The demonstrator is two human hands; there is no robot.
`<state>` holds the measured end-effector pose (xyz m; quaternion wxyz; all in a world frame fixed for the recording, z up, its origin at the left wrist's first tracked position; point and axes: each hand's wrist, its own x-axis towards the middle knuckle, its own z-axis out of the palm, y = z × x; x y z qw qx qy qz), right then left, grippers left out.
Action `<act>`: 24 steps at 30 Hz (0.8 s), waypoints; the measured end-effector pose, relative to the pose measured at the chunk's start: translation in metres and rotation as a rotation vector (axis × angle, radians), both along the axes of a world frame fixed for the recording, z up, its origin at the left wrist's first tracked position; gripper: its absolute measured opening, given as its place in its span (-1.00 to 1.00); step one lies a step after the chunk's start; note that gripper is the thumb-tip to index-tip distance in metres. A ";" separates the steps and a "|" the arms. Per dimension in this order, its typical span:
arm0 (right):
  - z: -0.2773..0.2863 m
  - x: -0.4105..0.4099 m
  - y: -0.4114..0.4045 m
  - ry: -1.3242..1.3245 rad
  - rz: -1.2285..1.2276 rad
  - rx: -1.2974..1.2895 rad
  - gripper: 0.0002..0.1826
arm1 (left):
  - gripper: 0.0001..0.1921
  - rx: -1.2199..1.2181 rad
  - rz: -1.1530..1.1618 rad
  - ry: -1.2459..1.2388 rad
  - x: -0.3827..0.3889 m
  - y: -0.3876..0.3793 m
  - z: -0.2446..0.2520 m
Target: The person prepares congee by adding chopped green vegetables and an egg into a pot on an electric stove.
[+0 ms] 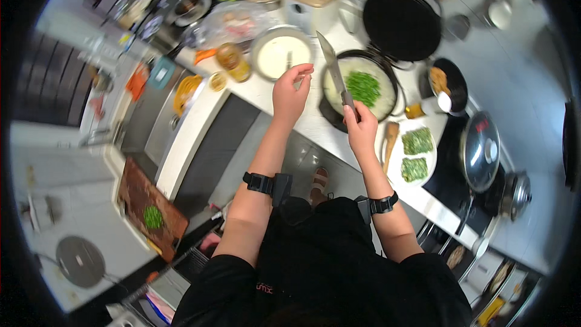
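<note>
My right hand point(361, 125) is closed around the handle of a kitchen knife point(334, 68), whose blade points up and left over the edge of a round black electric pan point(394, 95). Chopped green herbs point(363, 88) lie in a heap on the pale layer inside that pan. My left hand point(292, 93) holds nothing that I can see; its fingers are bent and somewhat apart, just below a bowl of creamy white batter point(278, 56). A utensil handle stands in the batter. The pan's round black lid point(402, 22) is raised behind it.
Right of the pan are a white plate point(432, 163) with two green-flecked flat pieces, a wooden spatula point(390, 143), a glass-lidded pan point(481, 152) and a small black pan point(457, 86). An oil bottle point(233, 62) stands left of the bowl. A cutting board point(136, 195) with chopped greens lies far left.
</note>
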<state>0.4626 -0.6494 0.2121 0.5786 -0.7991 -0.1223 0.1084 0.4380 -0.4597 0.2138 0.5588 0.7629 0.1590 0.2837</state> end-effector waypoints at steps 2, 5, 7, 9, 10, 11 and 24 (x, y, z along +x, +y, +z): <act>0.004 -0.018 0.038 -0.283 0.092 -0.016 -0.76 | -0.77 -0.060 0.135 0.032 -0.041 0.034 0.006; 0.001 -0.052 0.100 -0.357 0.287 0.008 -0.69 | -0.83 -0.082 0.346 0.064 -0.114 0.088 -0.002; 0.000 -0.082 0.140 -0.401 0.435 0.007 -0.69 | -0.84 -0.138 0.515 0.135 -0.169 0.114 -0.004; 0.001 -0.120 0.182 -0.452 0.586 0.009 -0.69 | -0.84 -0.119 0.658 0.200 -0.231 0.137 -0.006; 0.000 -0.143 0.201 -0.503 0.675 -0.003 -0.70 | -0.84 -0.104 0.737 0.272 -0.264 0.147 -0.009; -0.002 -0.165 0.220 -0.538 0.742 0.007 -0.69 | -0.84 -0.111 0.789 0.271 -0.295 0.157 -0.017; -0.078 -0.406 0.385 -0.531 1.181 -0.097 -0.70 | -0.87 -0.213 1.443 0.201 -0.566 0.175 -0.072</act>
